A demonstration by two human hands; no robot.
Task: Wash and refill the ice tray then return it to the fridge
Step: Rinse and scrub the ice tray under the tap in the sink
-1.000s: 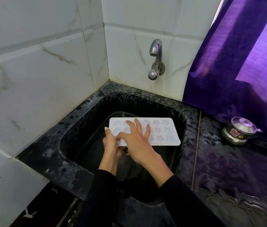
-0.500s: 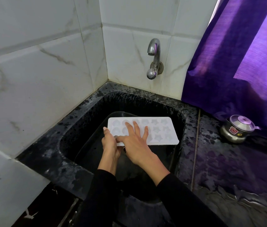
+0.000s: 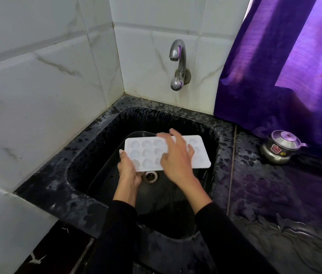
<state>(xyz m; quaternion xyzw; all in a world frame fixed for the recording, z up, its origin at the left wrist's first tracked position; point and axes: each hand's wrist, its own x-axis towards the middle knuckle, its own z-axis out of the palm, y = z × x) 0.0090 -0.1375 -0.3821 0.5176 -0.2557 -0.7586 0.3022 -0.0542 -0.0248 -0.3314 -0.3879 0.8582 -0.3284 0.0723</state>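
I see the left hand point(image 3: 129, 170) holding the near left corner of the white ice tray point(image 3: 148, 152) from beneath, thumb on its edge, while the right hand point(image 3: 176, 155) lies over the tray's middle with fingers spread and straight. The tray sits level above the black sink point(image 3: 89, 155), over the drain point(image 3: 149, 176) and below the tap point(image 3: 177, 64). A small steel pot point(image 3: 280, 148) stands on the bench point(image 3: 274, 194) to the right, by the purple curtain point(image 3: 274, 66).

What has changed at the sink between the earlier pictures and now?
The right hand has moved along the ice tray from its left part toward the middle and right, fingers spread over it. The left hand keeps its hold on the tray's left end. The tray stays over the sink, and no water shows at the tap.
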